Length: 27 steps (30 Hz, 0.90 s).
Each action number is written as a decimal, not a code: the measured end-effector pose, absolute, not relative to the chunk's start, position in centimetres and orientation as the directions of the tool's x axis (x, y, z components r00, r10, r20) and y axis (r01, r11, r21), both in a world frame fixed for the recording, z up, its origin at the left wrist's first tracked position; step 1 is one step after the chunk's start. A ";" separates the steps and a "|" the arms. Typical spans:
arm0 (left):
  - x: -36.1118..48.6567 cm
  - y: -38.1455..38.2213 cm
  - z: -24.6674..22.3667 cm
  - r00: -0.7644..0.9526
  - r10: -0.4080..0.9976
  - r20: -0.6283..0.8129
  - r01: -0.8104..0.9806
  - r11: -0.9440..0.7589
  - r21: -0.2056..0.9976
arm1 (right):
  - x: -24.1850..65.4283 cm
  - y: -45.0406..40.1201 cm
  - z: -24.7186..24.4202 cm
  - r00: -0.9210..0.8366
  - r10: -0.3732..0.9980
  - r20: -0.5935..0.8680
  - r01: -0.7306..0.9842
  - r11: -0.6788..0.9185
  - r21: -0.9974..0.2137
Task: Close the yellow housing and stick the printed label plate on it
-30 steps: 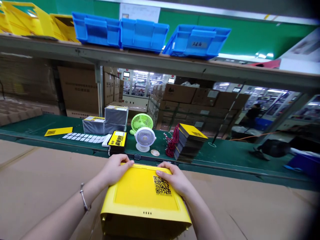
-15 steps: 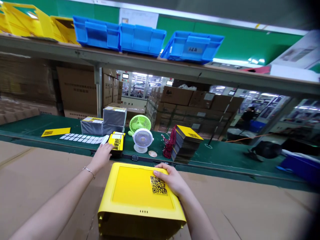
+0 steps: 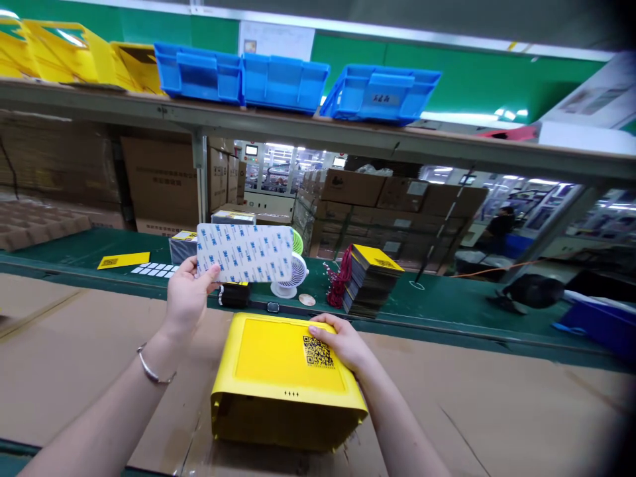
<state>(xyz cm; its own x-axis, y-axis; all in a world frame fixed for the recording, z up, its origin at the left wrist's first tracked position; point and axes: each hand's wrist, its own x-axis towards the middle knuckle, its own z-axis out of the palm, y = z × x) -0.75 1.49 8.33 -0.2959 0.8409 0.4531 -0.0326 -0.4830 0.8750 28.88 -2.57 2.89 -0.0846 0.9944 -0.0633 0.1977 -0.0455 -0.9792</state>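
My left hand (image 3: 187,295) pinches the lower left corner of a white sheet (image 3: 246,253) with blue printed marks, raised in front of the fans. A yellow housing (image 3: 293,358), its dark open side facing me, stands on the cardboard. My right hand (image 3: 342,341) grips its upper right edge, thumb beside the black QR code. Behind the sheet, the white fan (image 3: 298,271) and the green fan (image 3: 297,243) are partly hidden. A black object (image 3: 234,295) lies below the sheet.
On the green bench (image 3: 447,305) stand a stack of yellow-topped plates (image 3: 372,281), red cables (image 3: 338,281), a flat yellow plate (image 3: 123,260) and a wrapped grey box (image 3: 183,247). Blue bins (image 3: 283,83) line the shelf above. At the far right sits a black fan-like object (image 3: 536,291).
My left hand has come back from the bench and lifted the printed sheet into view. The housing appears slightly farther right and up, with my right hand still on it.
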 end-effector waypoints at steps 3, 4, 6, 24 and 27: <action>-0.4 -1.7 9.6 -0.138 0.937 0.320 -0.332 -0.348 0.877 | 28.7 -3.2 3.2 0.073 0.991 0.111 0.342 0.079 -0.936; -0.3 -2.8 9.8 -0.100 0.951 0.292 -0.379 -0.308 0.873 | 28.6 -3.6 3.3 0.125 0.969 0.215 0.418 0.145 -0.897; -0.3 -4.7 10.1 -0.036 0.962 0.269 -0.387 -0.262 0.884 | 28.5 -4.5 3.8 0.185 0.891 0.416 0.572 0.246 -0.782; 3.2 -13.3 8.6 0.383 0.909 0.167 -0.054 -0.158 0.986 | 22.9 -14.1 9.9 0.071 0.796 0.601 0.468 0.505 -0.725; 3.8 -13.8 8.4 0.385 0.902 0.196 0.030 -0.224 0.974 | 22.0 -14.5 10.6 -0.117 0.868 0.483 0.482 0.475 -0.736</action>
